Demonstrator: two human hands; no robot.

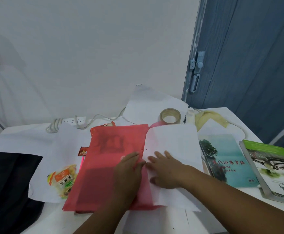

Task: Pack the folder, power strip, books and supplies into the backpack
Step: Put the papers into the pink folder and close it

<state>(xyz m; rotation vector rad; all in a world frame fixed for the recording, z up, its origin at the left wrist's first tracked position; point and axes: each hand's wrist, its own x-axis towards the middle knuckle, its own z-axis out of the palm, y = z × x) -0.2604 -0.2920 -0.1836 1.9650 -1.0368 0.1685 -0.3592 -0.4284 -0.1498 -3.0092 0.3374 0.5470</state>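
Table (222,115), white, carries all items.
Backpack (7,191): dark fabric mass at table's left edge, by near-left corner; opening not visible. Nothing seen inside yet.
Folder (107,166): red, translucent, table centre, lying flat, cover side to the left; white sheet (171,146) lies over its right part.
Books: teal-cover book (229,162) right of folder; green-top book (273,169) at right edge, just beside it.
Power strip (73,121): white, far-left along back edge, cord coiled beside it.
Tape roll (170,116): back edge, centre-right, upright on its rim.
Snack packet (63,181): between backpack and folder.
Left hand (129,168): flat on folder, fingers spread, pressing; clamped on nothing.
Right hand (166,169): flat on the white sheet, fingers apart, nothing pinched.
Step, est.: squaring papers into folder, pre-packing. Next move prob. needs sheet tucked under cover, folder shut, then gripped by an edge and carried left to backpack.
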